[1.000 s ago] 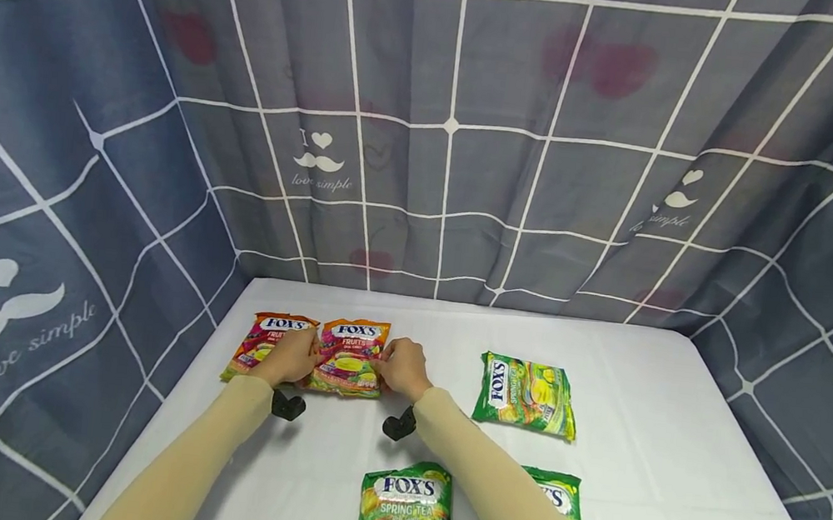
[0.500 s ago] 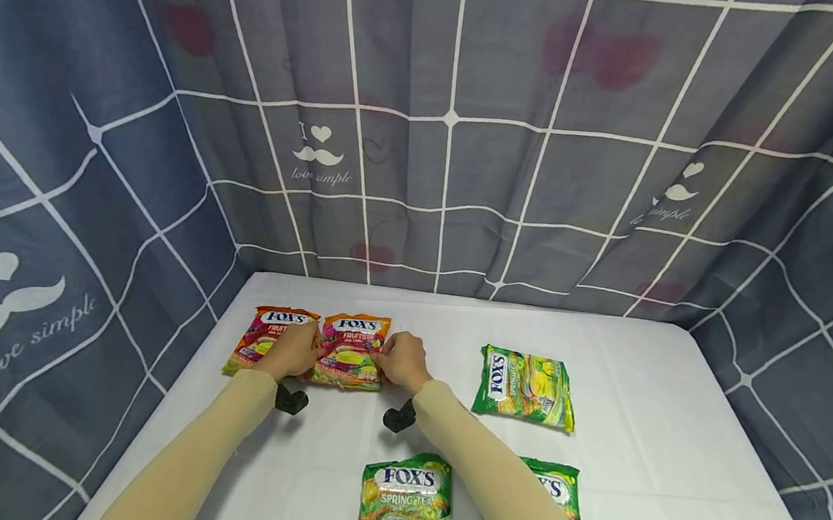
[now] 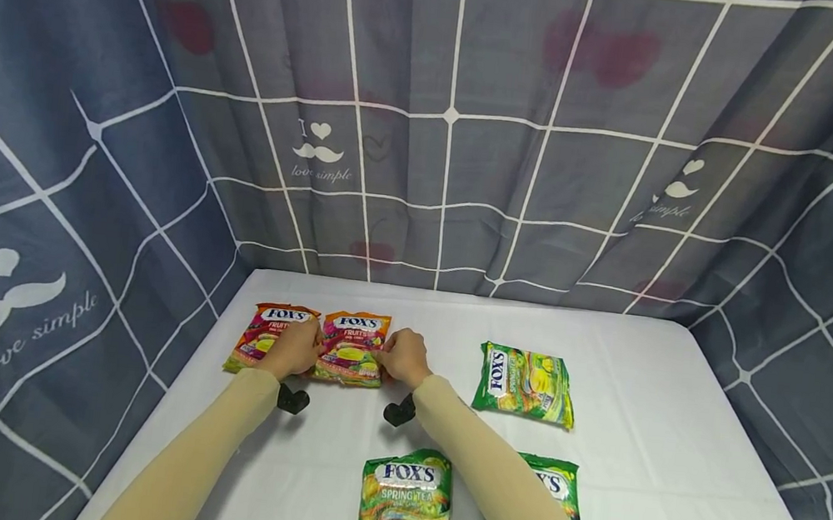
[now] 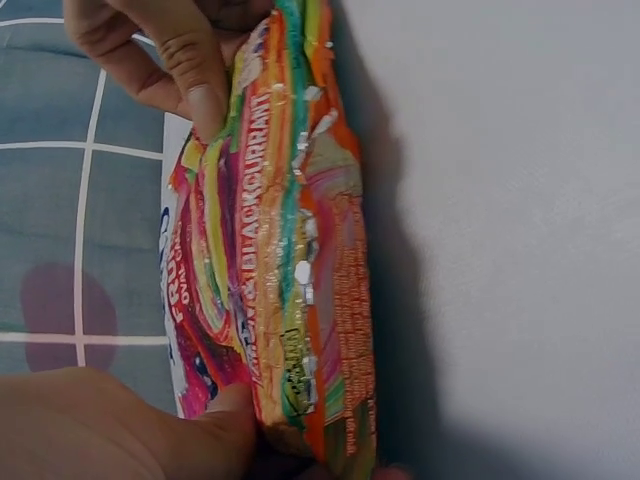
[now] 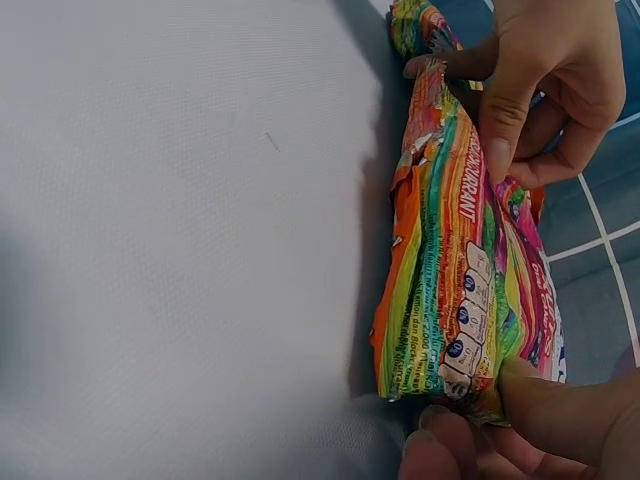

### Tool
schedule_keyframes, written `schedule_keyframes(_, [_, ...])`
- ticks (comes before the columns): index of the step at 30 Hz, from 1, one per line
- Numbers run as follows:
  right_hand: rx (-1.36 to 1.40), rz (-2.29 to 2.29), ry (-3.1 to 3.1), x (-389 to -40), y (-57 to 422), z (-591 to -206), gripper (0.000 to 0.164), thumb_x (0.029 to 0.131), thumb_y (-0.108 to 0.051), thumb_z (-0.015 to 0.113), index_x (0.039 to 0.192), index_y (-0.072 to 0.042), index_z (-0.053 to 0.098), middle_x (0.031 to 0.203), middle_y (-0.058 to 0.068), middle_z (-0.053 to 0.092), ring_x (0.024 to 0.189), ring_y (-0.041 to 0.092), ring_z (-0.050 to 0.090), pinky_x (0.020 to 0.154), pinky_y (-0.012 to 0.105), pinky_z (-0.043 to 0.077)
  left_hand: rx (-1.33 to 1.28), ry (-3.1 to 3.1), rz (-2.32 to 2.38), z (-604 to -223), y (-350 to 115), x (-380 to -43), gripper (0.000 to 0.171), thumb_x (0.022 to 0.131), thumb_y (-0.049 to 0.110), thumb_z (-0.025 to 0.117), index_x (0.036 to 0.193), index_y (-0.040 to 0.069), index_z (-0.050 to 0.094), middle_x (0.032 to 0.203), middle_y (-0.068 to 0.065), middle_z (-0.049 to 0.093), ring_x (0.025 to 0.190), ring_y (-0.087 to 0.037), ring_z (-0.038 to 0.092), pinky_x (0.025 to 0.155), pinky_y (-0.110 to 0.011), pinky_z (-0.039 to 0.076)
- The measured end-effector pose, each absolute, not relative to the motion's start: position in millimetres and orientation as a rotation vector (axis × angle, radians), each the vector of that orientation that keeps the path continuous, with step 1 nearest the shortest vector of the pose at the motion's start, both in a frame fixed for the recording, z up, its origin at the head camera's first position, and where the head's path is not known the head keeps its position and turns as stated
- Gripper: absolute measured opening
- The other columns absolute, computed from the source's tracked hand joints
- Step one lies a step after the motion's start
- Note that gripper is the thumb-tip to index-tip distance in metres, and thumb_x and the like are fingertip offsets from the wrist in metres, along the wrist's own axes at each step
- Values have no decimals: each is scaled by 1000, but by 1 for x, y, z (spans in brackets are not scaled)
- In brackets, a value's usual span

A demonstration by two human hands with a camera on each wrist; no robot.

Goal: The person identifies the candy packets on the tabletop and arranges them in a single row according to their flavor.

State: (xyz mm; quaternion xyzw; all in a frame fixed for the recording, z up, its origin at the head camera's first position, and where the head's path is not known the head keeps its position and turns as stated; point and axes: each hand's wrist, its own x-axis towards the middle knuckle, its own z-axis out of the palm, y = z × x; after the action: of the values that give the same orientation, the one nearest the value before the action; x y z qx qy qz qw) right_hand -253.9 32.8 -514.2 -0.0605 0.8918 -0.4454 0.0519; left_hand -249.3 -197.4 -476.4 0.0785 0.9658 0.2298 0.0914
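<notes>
A red and orange bag of Fox's fruit candy (image 3: 350, 354) lies face up at the back left of the white table. My left hand (image 3: 292, 350) pinches its left edge and my right hand (image 3: 405, 358) pinches its right edge. In the left wrist view, the left thumb (image 4: 230, 425) presses on the bag's face near the bottom. The right wrist view shows the right thumb (image 5: 535, 395) on the wrapper, with fingers curled under its edge. A second fruit candy bag (image 3: 255, 341) lies just left, partly hidden behind my left hand.
A green bag of Spring Tea candy (image 3: 527, 385) lies sideways on the right of the white table (image 3: 669, 452). Another green bag (image 3: 405, 510) is at the front middle, and a third (image 3: 557, 479) is partly covered by my right sleeve. Grey checked curtains (image 3: 396, 158) surround the table.
The head view has tilted down a little, so everything appears slightly higher. Both hands stay on the same fruit candy bag, which has hardly moved.
</notes>
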Motion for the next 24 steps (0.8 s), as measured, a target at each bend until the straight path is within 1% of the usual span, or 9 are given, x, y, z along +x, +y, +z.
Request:
schedule_keyframes(3, [-168, -1333, 2723, -254, 32, -513, 33, 100, -16, 84, 74, -4, 67, 56, 2, 63, 49, 13, 59, 50, 25, 47, 227, 2883, 663, -478, -196, -250, 14, 107, 7, 71, 102, 0, 59, 90, -12, 62, 74, -25, 61, 67, -38, 54])
schedule_keyframes(4, [-142, -1332, 2699, -250, 32, -503, 32, 100, -11, 83, 74, -2, 67, 55, 3, 63, 48, 13, 59, 50, 25, 47, 230, 2888, 649, -479, -196, -250, 15, 107, 7, 71, 103, -1, 60, 90, -12, 62, 76, -25, 60, 68, -38, 53])
schedule_keyframes(6, [-133, -1336, 2694, -249, 31, -503, 31, 99, -11, 84, 75, -1, 67, 55, 4, 63, 47, 12, 58, 49, 24, 46, 212, 2886, 641, -479, -195, -250, 15, 106, 7, 72, 104, -1, 60, 92, -13, 62, 78, -26, 61, 71, -39, 55])
schedule_keyframes(15, [-82, -1367, 2663, -248, 29, -505, 31, 99, -15, 84, 76, -3, 68, 57, 3, 64, 46, 11, 57, 48, 24, 45, 192, 2891, 602, -478, -195, -250, 15, 105, 7, 73, 105, -2, 61, 93, -14, 64, 82, -28, 61, 80, -45, 58])
schedule_keyframes(18, [-82, -1361, 2661, -248, 30, -505, 30, 100, -15, 84, 76, -3, 69, 56, 3, 64, 46, 11, 57, 49, 23, 45, 204, 2911, 574, -480, -194, -250, 15, 104, 6, 74, 110, -4, 64, 96, -15, 67, 84, -28, 64, 87, -48, 61])
schedule_keyframes(21, [-95, -1355, 2662, -248, 31, -503, 29, 100, -15, 84, 78, -2, 70, 56, 4, 64, 46, 11, 59, 49, 24, 47, 217, 2939, 522, -480, -193, -249, 19, 103, 4, 75, 116, -7, 66, 100, -18, 71, 88, -29, 68, 95, -53, 61])
schedule_keyframes(24, [-109, -1336, 2677, -248, 32, -501, 28, 100, -15, 84, 78, -1, 73, 56, 5, 66, 47, 12, 60, 52, 25, 50, 222, 2966, 467, -480, -191, -247, 32, 100, 0, 77, 128, -11, 66, 110, -24, 74, 99, -36, 73, 100, -57, 59])
